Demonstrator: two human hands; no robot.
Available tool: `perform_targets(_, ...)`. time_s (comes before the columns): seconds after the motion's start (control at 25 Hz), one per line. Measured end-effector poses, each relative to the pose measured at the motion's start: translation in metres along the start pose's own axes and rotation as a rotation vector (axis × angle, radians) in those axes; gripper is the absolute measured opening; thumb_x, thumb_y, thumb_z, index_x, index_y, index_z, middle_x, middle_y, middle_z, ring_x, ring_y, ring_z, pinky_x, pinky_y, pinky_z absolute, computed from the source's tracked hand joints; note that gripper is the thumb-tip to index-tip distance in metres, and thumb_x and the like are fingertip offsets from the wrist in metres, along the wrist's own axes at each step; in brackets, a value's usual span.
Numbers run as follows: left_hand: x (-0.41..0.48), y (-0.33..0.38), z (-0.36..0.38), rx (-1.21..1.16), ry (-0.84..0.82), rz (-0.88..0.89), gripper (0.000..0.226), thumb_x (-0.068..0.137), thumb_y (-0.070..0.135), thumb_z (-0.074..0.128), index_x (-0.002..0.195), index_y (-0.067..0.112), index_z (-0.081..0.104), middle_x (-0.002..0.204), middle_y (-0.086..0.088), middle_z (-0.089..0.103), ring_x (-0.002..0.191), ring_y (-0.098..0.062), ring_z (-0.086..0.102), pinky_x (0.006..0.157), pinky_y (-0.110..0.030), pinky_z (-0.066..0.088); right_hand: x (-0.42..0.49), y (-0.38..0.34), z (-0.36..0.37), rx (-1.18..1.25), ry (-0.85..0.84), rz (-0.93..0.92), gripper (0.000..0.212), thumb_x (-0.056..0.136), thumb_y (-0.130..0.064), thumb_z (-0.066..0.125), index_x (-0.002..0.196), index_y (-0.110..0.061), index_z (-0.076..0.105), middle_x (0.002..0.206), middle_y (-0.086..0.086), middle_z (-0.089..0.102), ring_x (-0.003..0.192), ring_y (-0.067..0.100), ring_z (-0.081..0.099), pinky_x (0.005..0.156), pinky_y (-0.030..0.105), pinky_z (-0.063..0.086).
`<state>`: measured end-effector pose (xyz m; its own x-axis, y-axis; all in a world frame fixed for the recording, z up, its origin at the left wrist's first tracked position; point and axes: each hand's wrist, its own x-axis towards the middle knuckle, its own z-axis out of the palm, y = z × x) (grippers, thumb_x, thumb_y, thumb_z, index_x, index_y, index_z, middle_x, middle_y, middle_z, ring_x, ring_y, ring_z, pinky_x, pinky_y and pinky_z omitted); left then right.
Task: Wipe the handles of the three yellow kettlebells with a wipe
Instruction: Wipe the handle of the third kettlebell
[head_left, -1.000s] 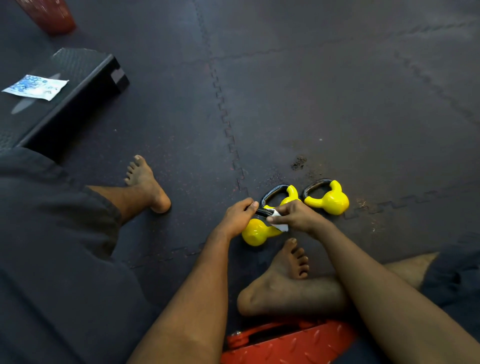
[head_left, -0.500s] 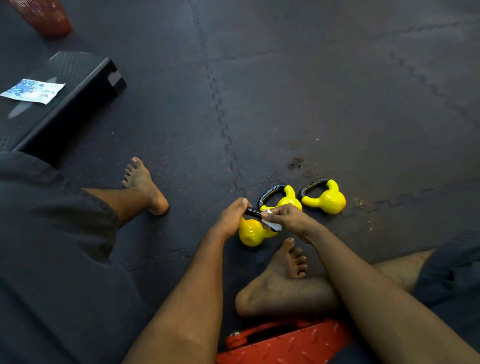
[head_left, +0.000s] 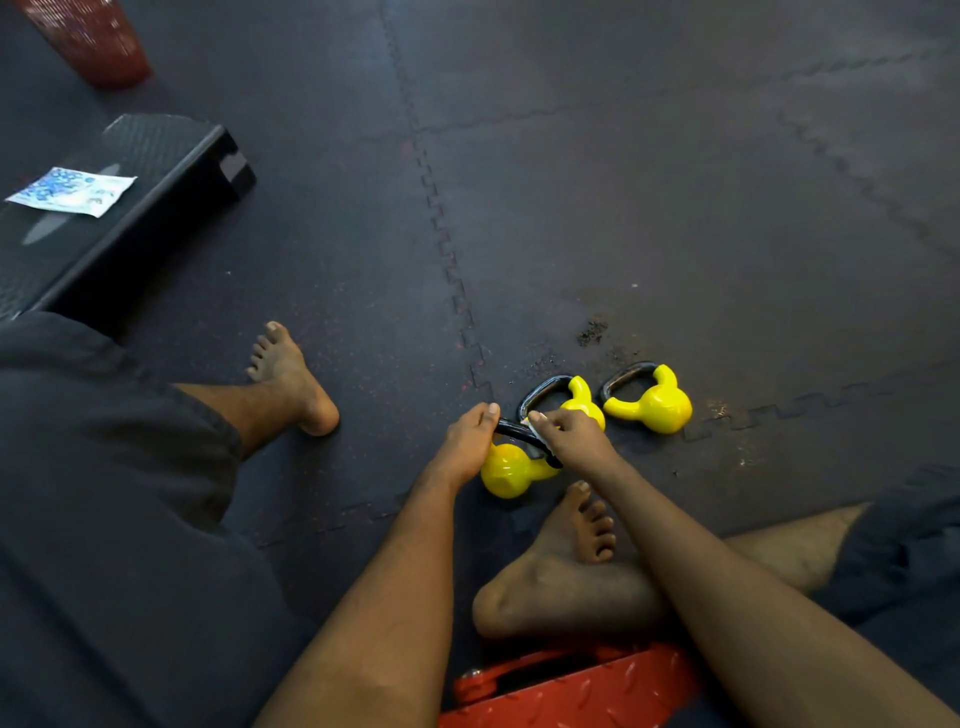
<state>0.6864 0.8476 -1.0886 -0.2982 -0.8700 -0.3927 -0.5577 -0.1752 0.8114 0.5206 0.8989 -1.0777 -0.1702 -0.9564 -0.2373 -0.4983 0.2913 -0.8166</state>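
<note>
A person sits on a dark floor (head_left: 675, 182) of interlocking mats with 3 yellow kettlebells lying on their sides just past the right foot (head_left: 563, 558). The near kettlebell (head_left: 506, 470) lies closest to that foot, its black handle (head_left: 514, 429) pointing away from the person. The left hand (head_left: 467, 439) grips the handle's left end, fingers curled round it and the thumb on top. The right hand (head_left: 576, 439) pinches a small white wipe (head_left: 537, 432) between thumb and fingers and presses it on the same handle, so the 2 hands sit close together with a short stretch of bare handle between them. The mid kettlebell (head_left: 586, 402) lies just behind the right hand, partly hidden by it, its black handle loop pointing up and left. The right kettlebell (head_left: 657, 408) lies beside it, apart from both hands, turned the same way. The left foot (head_left: 291, 379) rests flat on the floor well to the left. A black step (head_left: 171, 171) at upper left carries a blue and white packet (head_left: 70, 189). A red basket (head_left: 93, 41) stands in the top left corner, and a red metal piece (head_left: 576, 691) shows at the bottom edge.
</note>
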Motion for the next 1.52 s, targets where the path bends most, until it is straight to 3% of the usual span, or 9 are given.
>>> perform_targets(0.12,0.003,-0.001,0.003,-0.032,0.042,-0.029,0.038,0.102,0.042,0.033,0.09,0.014,0.056,0.091,-0.011,0.064,0.083,-0.02,0.058,0.072,-0.031,0.04,-0.004,0.001,0.01,-0.022,0.171,-0.165,0.027,0.09,-0.036,0.058,0.092,-0.013,0.073,0.076,-0.004,0.068,0.07,0.008,0.06,0.064,0.024,0.044)
perform_targets(0.28,0.005,0.0,0.005,-0.045,0.053,-0.053,0.044,0.101,0.046,0.031,0.096,0.012,0.057,0.092,-0.013,0.065,0.082,-0.019,0.059,0.07,-0.03,0.04,-0.013,0.001,0.01,-0.012,0.345,-0.116,0.014,0.088,-0.023,0.066,0.097,-0.019,0.074,0.078,-0.007,0.072,0.072,0.002,0.063,0.065,0.009,0.044)
perform_targets(0.48,0.003,0.004,0.013,-0.034,0.03,0.008,0.042,0.102,0.044,0.03,0.092,0.014,0.058,0.089,-0.011,0.063,0.081,-0.018,0.055,0.072,-0.032,0.04,-0.019,-0.008,0.024,-0.155,0.404,-0.32,0.015,0.088,-0.018,0.064,0.1,-0.013,0.072,0.091,0.002,0.073,0.085,0.016,0.067,0.077,0.03,0.053)
perform_targets(0.64,-0.001,0.008,0.016,-0.012,0.028,0.03,0.04,0.103,0.041,0.029,0.083,0.015,0.052,0.082,-0.007,0.058,0.07,-0.012,0.049,0.061,-0.028,0.034,-0.014,-0.003,0.01,-0.09,0.509,-0.013,0.014,0.089,-0.024,0.062,0.094,-0.019,0.073,0.081,0.002,0.073,0.078,0.021,0.066,0.068,0.031,0.05)
perform_targets(0.8,-0.001,0.005,0.015,-0.06,0.033,0.04,0.037,0.104,0.038,0.029,0.078,0.021,0.049,0.079,-0.001,0.055,0.071,-0.01,0.049,0.061,-0.025,0.036,-0.015,-0.009,0.02,-0.143,0.393,-0.256,0.013,0.089,-0.019,0.061,0.097,-0.016,0.072,0.086,0.0,0.072,0.08,0.016,0.065,0.073,0.032,0.053)
perform_targets(0.96,-0.007,0.0,0.012,-0.124,-0.009,0.013,0.04,0.105,0.035,0.029,0.084,0.012,0.055,0.084,-0.003,0.058,0.072,-0.009,0.046,0.07,-0.029,0.035,-0.008,0.0,0.016,-0.101,0.484,-0.045,0.015,0.09,-0.027,0.058,0.086,-0.017,0.069,0.074,0.001,0.069,0.07,0.019,0.062,0.063,0.035,0.05)
perform_targets(1.12,-0.007,-0.005,0.005,-0.11,-0.048,-0.012,0.02,0.102,0.035,0.035,0.098,0.017,0.045,0.095,-0.006,0.069,0.082,-0.011,0.05,0.078,-0.035,0.04,-0.008,-0.006,0.02,-0.254,0.47,-0.197,0.012,0.088,-0.02,0.06,0.081,-0.013,0.066,0.075,0.004,0.066,0.074,0.021,0.059,0.065,0.037,0.046)
perform_targets(1.36,-0.011,-0.001,0.002,-0.129,-0.024,-0.054,0.021,0.1,0.033,0.044,0.08,0.027,0.04,0.09,-0.004,0.058,0.079,-0.012,0.047,0.071,-0.033,0.04,-0.003,-0.002,0.016,-0.159,0.469,-0.055,0.014,0.088,-0.018,0.057,0.077,-0.013,0.061,0.072,0.006,0.063,0.07,0.024,0.056,0.059,0.033,0.041)
perform_targets(1.52,-0.013,0.004,0.003,-0.084,-0.035,-0.047,0.02,0.1,0.031,0.043,0.082,0.023,0.04,0.08,0.004,0.049,0.073,-0.009,0.042,0.062,-0.028,0.034,0.008,-0.005,0.012,-0.249,0.289,-0.049,0.017,0.089,-0.015,0.052,0.074,-0.01,0.059,0.07,0.012,0.062,0.071,0.03,0.055,0.059,0.036,0.039)
